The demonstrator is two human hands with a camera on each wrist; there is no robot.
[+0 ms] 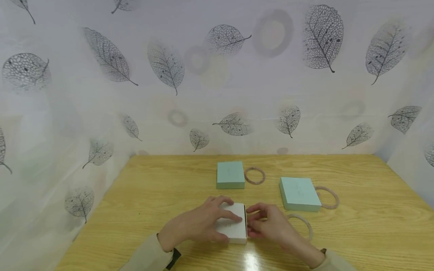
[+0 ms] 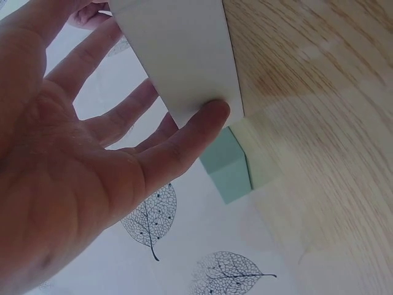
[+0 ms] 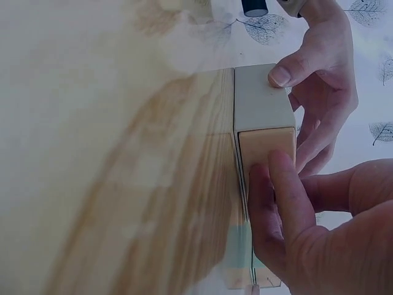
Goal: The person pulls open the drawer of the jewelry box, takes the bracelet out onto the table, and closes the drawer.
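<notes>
A small white box (image 1: 234,230) lies flat on the table between the hands. My left hand (image 1: 198,224) holds it from the left, fingers spread across the top and thumb on its near side; the left wrist view shows the thumb pressed to that white side (image 2: 184,67). At the box's right end, the right wrist view reveals a tan inner face (image 3: 264,142) set within the white sleeve. My right hand (image 1: 271,225) has its fingertips against this end, fingers bent. Just behind the right hand lies a pale bangle (image 1: 307,225), partly hidden.
Farther back stands a mint-green box (image 1: 230,173) with a pinkish bangle (image 1: 255,168) at its right. Another mint-green box (image 1: 300,191) sits to the right, a second pinkish bangle (image 1: 336,196) beside it. A leaf-print curtain (image 1: 264,90) closes off the wooden table's (image 1: 162,188) back and sides.
</notes>
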